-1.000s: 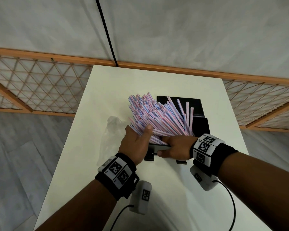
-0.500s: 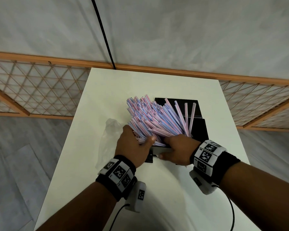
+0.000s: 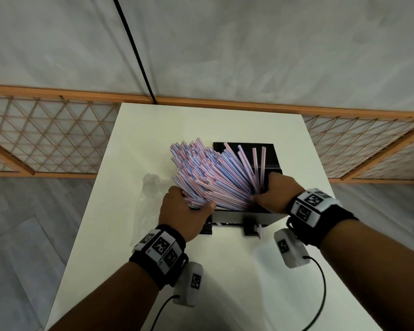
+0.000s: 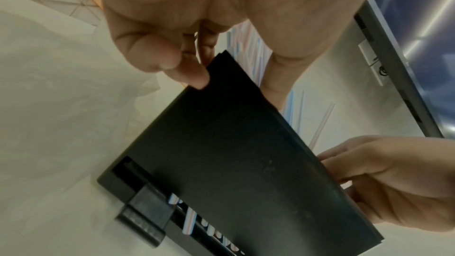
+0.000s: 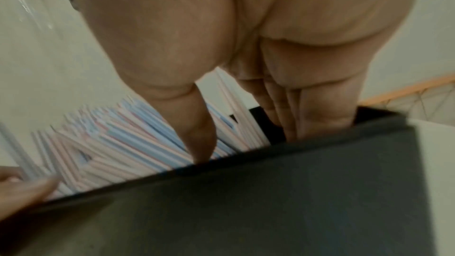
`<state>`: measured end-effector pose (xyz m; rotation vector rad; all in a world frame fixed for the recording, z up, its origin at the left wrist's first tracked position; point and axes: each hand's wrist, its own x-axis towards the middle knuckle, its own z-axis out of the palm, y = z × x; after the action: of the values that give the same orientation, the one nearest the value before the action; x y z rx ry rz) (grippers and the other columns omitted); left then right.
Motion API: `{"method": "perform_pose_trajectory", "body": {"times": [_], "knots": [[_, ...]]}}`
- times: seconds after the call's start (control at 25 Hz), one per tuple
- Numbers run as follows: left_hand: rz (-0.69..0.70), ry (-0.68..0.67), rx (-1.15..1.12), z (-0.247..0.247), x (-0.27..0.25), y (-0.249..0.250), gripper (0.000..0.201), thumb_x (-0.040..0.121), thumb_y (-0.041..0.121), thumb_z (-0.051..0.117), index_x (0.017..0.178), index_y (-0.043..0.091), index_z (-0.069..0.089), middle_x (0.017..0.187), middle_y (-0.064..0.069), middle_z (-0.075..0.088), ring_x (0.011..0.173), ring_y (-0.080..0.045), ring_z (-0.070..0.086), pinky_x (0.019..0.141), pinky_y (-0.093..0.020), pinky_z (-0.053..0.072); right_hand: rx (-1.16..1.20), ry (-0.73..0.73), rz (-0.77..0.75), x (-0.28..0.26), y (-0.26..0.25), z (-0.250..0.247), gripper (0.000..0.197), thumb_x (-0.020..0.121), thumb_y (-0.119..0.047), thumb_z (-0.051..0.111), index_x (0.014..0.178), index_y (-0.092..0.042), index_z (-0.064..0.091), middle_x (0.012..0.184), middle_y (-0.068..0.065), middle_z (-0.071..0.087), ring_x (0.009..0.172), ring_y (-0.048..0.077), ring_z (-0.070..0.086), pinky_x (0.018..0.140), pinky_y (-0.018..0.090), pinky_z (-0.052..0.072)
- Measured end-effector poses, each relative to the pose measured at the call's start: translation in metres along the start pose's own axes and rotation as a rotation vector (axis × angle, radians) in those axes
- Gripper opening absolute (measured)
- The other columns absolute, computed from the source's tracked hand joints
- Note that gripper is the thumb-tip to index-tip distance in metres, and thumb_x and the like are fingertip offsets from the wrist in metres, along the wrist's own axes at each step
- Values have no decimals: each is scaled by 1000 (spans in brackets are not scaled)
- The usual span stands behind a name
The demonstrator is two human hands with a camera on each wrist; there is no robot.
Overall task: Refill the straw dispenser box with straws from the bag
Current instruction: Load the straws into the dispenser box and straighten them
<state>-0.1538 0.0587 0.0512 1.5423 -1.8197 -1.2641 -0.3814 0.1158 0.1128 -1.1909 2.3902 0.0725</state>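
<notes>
The left hand [image 3: 184,211] curls around the near left ends of a fanned bundle of pink-and-blue striped plastic straws [image 3: 208,173], thumb laid across them. The right hand [image 3: 276,194] presses the bundle's right side, thumb on the straws and straight fingers dipping inside the black rectangular plastic dispenser box [image 3: 239,217]. The straws stand tilted in the open box, leaning toward 11 o'clock. A crumpled clear plastic bag [image 3: 151,194] lies on the white table [image 3: 237,271] at the box's 9 o'clock.
</notes>
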Motion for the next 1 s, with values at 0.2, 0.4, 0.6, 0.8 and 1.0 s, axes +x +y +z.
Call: {"method": "perform_pose_trajectory", "body": {"times": [0.2,0.4,0.6,0.8,1.0], "knots": [[-4,-19,-7,-2,-1,-2,57,70,45,86,109,16,56,112,-1,66,103,-18,64,81,-28,50,-87,22,-17,27,-10,19,34,81,-31,70,108,-12,62,111,14,67,99,34,66,74,31,52],[-26,-35,4,-3,0,-1,57,72,49,84,107,18,53,111,-2,63,103,-20,62,81,-30,50,-68,64,-123,19,-26,6,20,88,-22,58,104,-14,66,106,13,69,98,35,65,73,30,48],[-50,-35,26,-2,0,-5,61,70,55,83,109,18,53,112,-1,62,103,-20,60,86,-34,51,-18,271,-385,-7,-46,-19,20,91,-33,59,103,-18,64,92,10,69,87,35,63,69,33,47],[-27,-33,20,-1,1,-7,59,72,54,82,109,17,55,109,0,63,102,-18,61,79,-28,47,8,169,-388,-1,-32,-7,24,84,-28,69,105,-18,66,99,10,68,92,33,62,72,29,42],[-32,-32,-5,1,0,-8,58,71,54,82,108,19,56,110,1,64,102,-18,62,80,-29,48,-23,119,-173,0,9,-3,37,79,-32,76,110,-16,64,104,4,69,101,27,64,78,27,46]]}}
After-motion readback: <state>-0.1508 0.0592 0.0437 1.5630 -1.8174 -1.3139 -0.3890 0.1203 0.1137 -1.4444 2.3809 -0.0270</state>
